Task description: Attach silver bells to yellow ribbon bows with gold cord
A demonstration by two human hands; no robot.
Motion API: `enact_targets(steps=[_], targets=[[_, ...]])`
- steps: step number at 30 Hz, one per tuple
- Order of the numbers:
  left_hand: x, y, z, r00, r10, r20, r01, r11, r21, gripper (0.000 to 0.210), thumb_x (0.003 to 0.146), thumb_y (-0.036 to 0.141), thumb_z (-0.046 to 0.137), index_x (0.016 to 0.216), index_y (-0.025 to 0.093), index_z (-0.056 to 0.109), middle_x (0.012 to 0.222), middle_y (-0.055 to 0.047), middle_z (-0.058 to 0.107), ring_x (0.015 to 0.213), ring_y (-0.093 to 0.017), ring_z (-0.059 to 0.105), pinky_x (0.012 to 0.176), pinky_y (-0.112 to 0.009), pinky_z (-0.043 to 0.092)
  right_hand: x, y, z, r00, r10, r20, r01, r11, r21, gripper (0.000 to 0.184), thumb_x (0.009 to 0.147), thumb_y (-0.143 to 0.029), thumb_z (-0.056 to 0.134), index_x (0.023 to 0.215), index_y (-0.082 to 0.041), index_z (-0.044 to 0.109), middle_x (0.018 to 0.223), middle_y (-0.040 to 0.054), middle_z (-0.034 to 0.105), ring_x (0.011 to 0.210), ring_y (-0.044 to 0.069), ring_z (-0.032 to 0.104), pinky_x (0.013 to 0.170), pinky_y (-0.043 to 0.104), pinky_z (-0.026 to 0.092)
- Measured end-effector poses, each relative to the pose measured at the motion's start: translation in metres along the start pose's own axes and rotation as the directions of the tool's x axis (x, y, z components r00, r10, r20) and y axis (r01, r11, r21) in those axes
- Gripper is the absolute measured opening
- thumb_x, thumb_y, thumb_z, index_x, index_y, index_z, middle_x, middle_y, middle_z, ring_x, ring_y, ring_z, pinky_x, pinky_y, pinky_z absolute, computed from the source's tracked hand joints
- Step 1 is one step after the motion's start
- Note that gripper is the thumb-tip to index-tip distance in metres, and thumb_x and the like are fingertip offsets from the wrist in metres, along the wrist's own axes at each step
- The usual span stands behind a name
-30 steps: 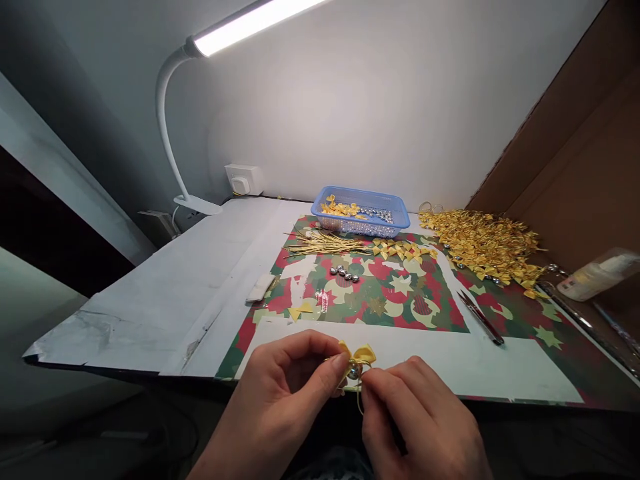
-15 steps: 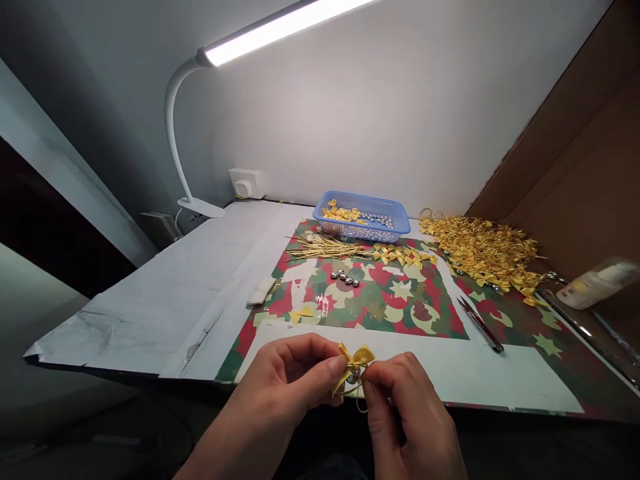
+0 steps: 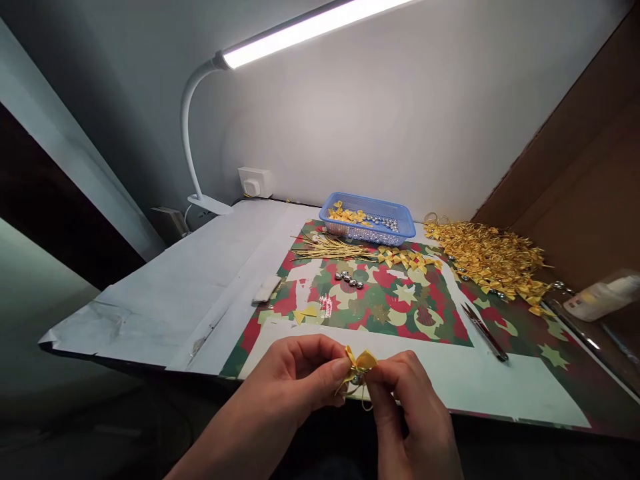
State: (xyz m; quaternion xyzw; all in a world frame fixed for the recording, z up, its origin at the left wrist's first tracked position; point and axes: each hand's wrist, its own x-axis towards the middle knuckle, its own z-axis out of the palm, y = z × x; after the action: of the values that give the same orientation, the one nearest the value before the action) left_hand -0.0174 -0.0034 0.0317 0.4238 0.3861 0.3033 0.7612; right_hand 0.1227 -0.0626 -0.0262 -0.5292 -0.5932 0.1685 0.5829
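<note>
Above the table's front edge, my left hand point(image 3: 305, 377) pinches a small yellow ribbon bow point(image 3: 366, 361) between thumb and fingertips. A silver bell point(image 3: 357, 379) hangs at the bow's middle, partly hidden by my fingers. My right hand point(image 3: 413, 393) is closed at the bow's right side, its thumb and index finger pressed together on a thin gold cord point(image 3: 367, 404) that loops below the bow. Several silver bells point(image 3: 349, 279) lie on the patterned sheet point(image 3: 380, 307) beyond my hands.
A blue basket point(image 3: 370, 200) of bows and bells stands at the back. Before it lie gold cords point(image 3: 330, 248) and yellow bows point(image 3: 407, 259). To the right are a heap of finished bows point(image 3: 490, 257), tweezers point(image 3: 485, 333) and a bottle point(image 3: 600, 297). A lamp point(image 3: 187, 127) stands left.
The view has shifted slightly left. My right fingers have come closer to the bow and now press against its right side; my left hand keeps its pinch.
</note>
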Motion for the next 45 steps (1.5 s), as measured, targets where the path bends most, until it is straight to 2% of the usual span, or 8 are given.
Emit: enact_targets(steps=[15, 28, 33, 35, 38, 41, 43, 45], targets=[[0.005, -0.009, -0.006, 0.998, -0.035, 0.054, 0.039, 0.995, -0.091, 0.016, 0.084, 0.029, 0.075, 0.079, 0.014, 0.072, 0.075, 0.0, 0.062, 0.069, -0.012, 0.045, 0.067, -0.024, 0.039, 0.001, 0.003, -0.002, 0.999, -0.035, 0.026, 0.036, 0.999, -0.023, 0.019, 0.096, -0.007, 0.045, 0.089, -0.022, 0.053, 0.078, -0.0006, 0.049, 0.072, 0.015, 0.046, 0.064, 0.027, 0.037], [0.002, -0.014, -0.004, 0.997, -0.075, 0.014, 0.076, 0.989, -0.129, 0.016, 0.083, 0.029, 0.076, 0.082, 0.016, 0.068, 0.077, 0.0, 0.062, 0.071, -0.013, 0.046, 0.07, -0.026, 0.04, 0.001, 0.002, -0.001, 1.0, -0.026, -0.009, 0.026, 0.999, -0.042, 0.018, 0.096, -0.011, 0.048, 0.086, -0.023, 0.056, 0.075, -0.001, 0.052, 0.069, 0.016, 0.049, 0.061, 0.026, 0.038], [-0.002, -0.012, 0.001, 1.0, -0.012, -0.021, 0.012, 1.0, 0.025, 0.018, 0.085, 0.034, 0.073, 0.081, 0.018, 0.065, 0.077, 0.002, 0.061, 0.071, -0.013, 0.045, 0.07, -0.026, 0.038, 0.002, -0.001, -0.003, 0.995, 0.097, -0.002, -0.097, 0.995, -0.02, 0.012, 0.096, -0.019, 0.055, 0.087, -0.024, 0.059, 0.074, -0.0037, 0.056, 0.067, 0.013, 0.051, 0.063, 0.023, 0.041], [-0.003, -0.01, 0.002, 0.999, 0.036, -0.036, -0.031, 0.993, 0.111, 0.019, 0.086, 0.035, 0.071, 0.08, 0.018, 0.064, 0.074, 0.003, 0.059, 0.072, -0.014, 0.045, 0.07, -0.027, 0.038, -0.001, -0.001, -0.002, 0.982, 0.184, -0.04, -0.185, 0.982, -0.029, 0.003, 0.094, -0.024, 0.058, 0.092, -0.026, 0.06, 0.077, -0.0044, 0.062, 0.067, 0.012, 0.057, 0.064, 0.021, 0.045], [-0.001, -0.009, 0.005, 0.993, 0.104, -0.046, -0.095, 0.98, 0.175, 0.02, 0.087, 0.036, 0.068, 0.079, 0.018, 0.063, 0.075, 0.001, 0.061, 0.076, -0.016, 0.051, 0.073, -0.029, 0.04, -0.006, 0.0, 0.001, 0.958, 0.257, -0.13, -0.263, 0.964, -0.028, 0.009, 0.094, -0.028, 0.058, 0.104, -0.026, 0.058, 0.087, -0.0015, 0.07, 0.075, 0.014, 0.068, 0.066, 0.02, 0.052], [0.001, -0.01, 0.006, 0.987, 0.16, -0.029, -0.15, 0.965, 0.214, 0.021, 0.089, 0.038, 0.064, 0.08, 0.019, 0.062, 0.079, -0.001, 0.065, 0.081, -0.02, 0.058, 0.077, -0.032, 0.044, -0.007, -0.002, -0.004, 0.974, 0.203, -0.105, -0.213, 0.972, -0.1, 0.017, 0.098, -0.028, 0.052, 0.114, -0.027, 0.057, 0.086, 0.0003, 0.073, 0.07, 0.015, 0.07, 0.063, 0.021, 0.055], [0.001, -0.013, 0.007, 0.98, 0.195, -0.041, -0.176, 0.945, 0.274, 0.021, 0.09, 0.038, 0.062, 0.08, 0.019, 0.062, 0.08, -0.002, 0.065, 0.081, -0.021, 0.059, 0.077, -0.033, 0.045, -0.001, -0.003, -0.014, 0.996, 0.093, -0.006, -0.092, 0.977, -0.191, 0.024, 0.099, -0.026, 0.049, 0.122, -0.03, 0.057, 0.084, -0.0005, 0.072, 0.064, 0.014, 0.068, 0.062, 0.022, 0.054], [0.001, -0.015, 0.008, 0.968, 0.238, -0.077, -0.197, 0.913, 0.358, 0.021, 0.091, 0.038, 0.06, 0.08, 0.02, 0.061, 0.077, -0.001, 0.062, 0.078, -0.021, 0.057, 0.073, -0.033, 0.045, 0.01, -0.004, -0.026, 0.997, -0.029, 0.067, 0.046, 0.962, -0.268, 0.026, 0.099, -0.024, 0.051, 0.123, -0.031, 0.059, 0.09, 0.0013, 0.07, 0.07, 0.014, 0.068, 0.063, 0.023, 0.053]])
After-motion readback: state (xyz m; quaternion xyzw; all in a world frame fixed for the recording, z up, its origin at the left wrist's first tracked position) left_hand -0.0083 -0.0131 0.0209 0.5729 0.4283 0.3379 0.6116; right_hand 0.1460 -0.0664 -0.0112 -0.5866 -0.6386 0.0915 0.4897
